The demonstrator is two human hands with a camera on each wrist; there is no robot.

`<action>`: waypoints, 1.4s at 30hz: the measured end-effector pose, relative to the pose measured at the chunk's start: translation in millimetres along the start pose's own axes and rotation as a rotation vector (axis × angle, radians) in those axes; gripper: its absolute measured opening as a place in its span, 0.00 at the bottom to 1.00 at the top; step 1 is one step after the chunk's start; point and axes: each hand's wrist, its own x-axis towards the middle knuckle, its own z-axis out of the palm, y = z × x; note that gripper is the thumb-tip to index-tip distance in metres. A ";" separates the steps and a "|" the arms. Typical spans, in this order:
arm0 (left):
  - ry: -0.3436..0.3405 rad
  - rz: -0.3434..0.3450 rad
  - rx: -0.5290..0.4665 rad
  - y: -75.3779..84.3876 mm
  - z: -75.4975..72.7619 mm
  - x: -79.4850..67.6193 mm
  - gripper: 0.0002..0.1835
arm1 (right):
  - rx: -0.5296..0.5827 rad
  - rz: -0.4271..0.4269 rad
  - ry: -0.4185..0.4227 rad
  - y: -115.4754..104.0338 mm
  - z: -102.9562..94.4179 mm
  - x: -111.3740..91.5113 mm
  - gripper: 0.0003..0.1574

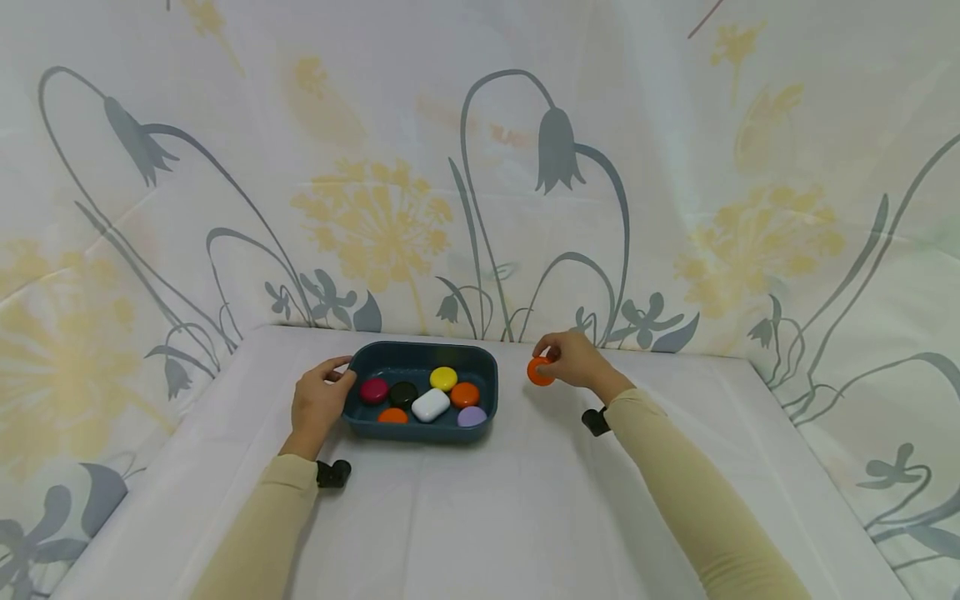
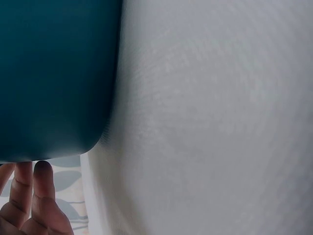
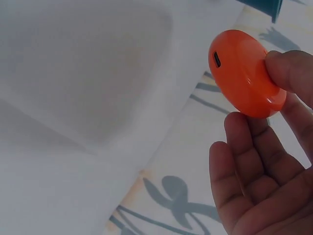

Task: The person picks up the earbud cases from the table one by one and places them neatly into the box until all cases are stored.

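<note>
My right hand pinches a glossy orange earbud case between thumb and fingers, raised to the right of a dark blue tray. A small dark slot shows in the case's side in the right wrist view. My left hand is at the tray's left end, fingertips against its outer wall in the left wrist view. Inside the tray lie several similar rounded pieces: a dark red one, a black one, a yellow one, a white one, a purple one and orange ones.
A white cloth covers the table under the tray. Behind it hangs a curtain printed with grey and yellow flowers. Black wrist cameras sit on both wrists, over beige sleeves.
</note>
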 end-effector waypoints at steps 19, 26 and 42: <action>0.008 0.000 -0.002 0.2 0.6 0.3 0.20 | 0.007 0.095 -0.015 30.3 13.6 -5.2 0.11; 0.012 0.002 0.001 -1.4 1.7 0.8 0.21 | -0.009 0.096 0.017 42.8 17.9 -4.3 0.12; 0.004 -0.026 0.001 -2.2 2.4 2.6 0.20 | 0.016 0.180 -0.007 50.5 17.9 -9.2 0.16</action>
